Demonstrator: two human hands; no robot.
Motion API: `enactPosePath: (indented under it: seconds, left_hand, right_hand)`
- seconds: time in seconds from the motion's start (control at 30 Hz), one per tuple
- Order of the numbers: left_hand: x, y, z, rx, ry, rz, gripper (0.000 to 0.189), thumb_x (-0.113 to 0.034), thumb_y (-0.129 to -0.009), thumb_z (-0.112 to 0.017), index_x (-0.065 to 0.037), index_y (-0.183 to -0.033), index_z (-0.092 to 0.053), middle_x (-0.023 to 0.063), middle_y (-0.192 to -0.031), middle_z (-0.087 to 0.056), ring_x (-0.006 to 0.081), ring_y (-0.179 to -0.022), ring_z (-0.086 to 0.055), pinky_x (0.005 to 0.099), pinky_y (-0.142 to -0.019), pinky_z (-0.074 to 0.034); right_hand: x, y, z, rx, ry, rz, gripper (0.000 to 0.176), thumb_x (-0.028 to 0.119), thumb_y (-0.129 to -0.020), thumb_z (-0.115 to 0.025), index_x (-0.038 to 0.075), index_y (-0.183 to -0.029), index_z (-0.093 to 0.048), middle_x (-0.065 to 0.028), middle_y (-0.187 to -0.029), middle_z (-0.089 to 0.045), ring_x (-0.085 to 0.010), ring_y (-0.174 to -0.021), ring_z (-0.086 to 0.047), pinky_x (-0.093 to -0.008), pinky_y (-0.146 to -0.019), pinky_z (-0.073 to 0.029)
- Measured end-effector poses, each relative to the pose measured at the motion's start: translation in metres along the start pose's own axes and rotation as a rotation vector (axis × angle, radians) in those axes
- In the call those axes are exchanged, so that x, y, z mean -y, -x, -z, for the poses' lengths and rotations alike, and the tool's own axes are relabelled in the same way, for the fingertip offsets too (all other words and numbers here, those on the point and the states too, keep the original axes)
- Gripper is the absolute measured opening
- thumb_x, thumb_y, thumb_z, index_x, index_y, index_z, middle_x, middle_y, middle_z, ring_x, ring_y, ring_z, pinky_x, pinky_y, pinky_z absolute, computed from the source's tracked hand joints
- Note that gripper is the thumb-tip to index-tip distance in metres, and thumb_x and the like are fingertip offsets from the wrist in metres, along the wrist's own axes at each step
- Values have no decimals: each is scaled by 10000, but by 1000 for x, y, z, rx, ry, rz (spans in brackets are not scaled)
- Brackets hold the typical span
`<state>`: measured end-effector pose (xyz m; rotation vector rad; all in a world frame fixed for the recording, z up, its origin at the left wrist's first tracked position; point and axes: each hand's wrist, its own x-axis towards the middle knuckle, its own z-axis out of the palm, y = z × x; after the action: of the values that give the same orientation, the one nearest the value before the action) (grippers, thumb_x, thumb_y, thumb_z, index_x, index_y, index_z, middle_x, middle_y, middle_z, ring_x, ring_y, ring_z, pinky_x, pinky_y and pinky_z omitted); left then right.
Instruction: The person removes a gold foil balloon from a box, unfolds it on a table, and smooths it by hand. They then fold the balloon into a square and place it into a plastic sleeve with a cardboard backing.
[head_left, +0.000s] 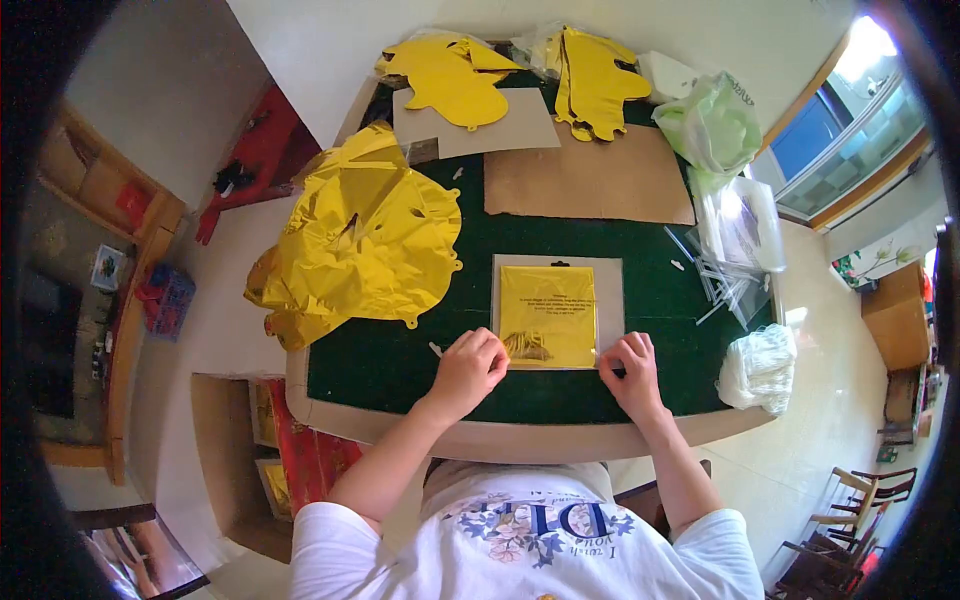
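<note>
A clear plastic bag [549,300] with folded gold foil inside lies flat in front of me. It has dark printed lines and a black hang hole at its top edge. Beneath it is a grey-brown cardboard sheet [609,290]. My left hand [470,368] has its fingers curled together at the bag's lower left edge. On the opposite side, my right hand [634,372] pinches at the lower right edge with thumb and forefinger. Both hands' fingertips are partly hidden. A large crumpled gold foil balloon [365,240] lies to the left, hanging over the table edge.
Flat gold foil balloons [450,80] and cardboard [590,180] lie at the back of the green table [400,385]. At right are a green plastic bag [715,125], clear plastic straws [712,275] and a white string bundle [758,370]. An open cardboard box [225,440] stands below left.
</note>
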<state>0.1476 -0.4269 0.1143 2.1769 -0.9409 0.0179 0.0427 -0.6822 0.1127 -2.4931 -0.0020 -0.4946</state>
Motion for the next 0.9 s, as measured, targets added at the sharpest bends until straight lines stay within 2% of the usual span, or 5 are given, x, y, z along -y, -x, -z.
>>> enactPosePath:
  seconds: [0.63,0.73,0.77,0.83,0.9]
  left_hand:
    - [0,-2,-10,-60,-183,38,207,27,-803,-559,-25,-981,-466,152,-943,-503,335,-891,-545,397,-794,-486]
    - [-6,0,-9,-230,-165,-49,214,14,-815,-534,-13,-1021,-482,156,-971,-514,345,-879,-537,422,-822,-471]
    - [-9,7,-10,-150,-168,-57,383,60,-777,-537,-8,-1153,-512,167,-1140,-534,340,-1081,-521,411,-943,-429]
    - [-23,21,-17,-112,-208,-233,391,33,-777,-552,-5,-1166,-548,156,-1207,-544,305,-1161,-508,400,-994,-412]
    - [-29,29,-25,-5,-293,-213,373,-71,-826,-581,-11,-1194,-566,140,-1270,-544,263,-1239,-474,399,-1037,-380]
  right_hand:
    - [-22,10,-4,-151,200,-125,278,-59,-704,-550,52,-958,-539,-141,-935,-523,-344,-907,-500,-432,-802,-433]
    - [-7,14,0,-176,192,-99,320,-69,-703,-549,44,-1002,-558,-150,-1007,-547,-345,-968,-513,-425,-838,-437]
    - [3,14,1,-194,184,-71,337,-73,-703,-550,41,-1019,-566,-154,-1039,-557,-345,-993,-519,-422,-855,-438]
    - [27,24,-6,-51,60,73,412,-58,-739,-565,38,-1139,-596,-153,-1254,-537,-317,-1168,-501,-426,-1015,-383]
    - [58,26,-13,104,150,154,397,7,-813,-561,32,-1209,-565,-137,-1318,-511,-285,-1258,-454,-456,-1078,-317]
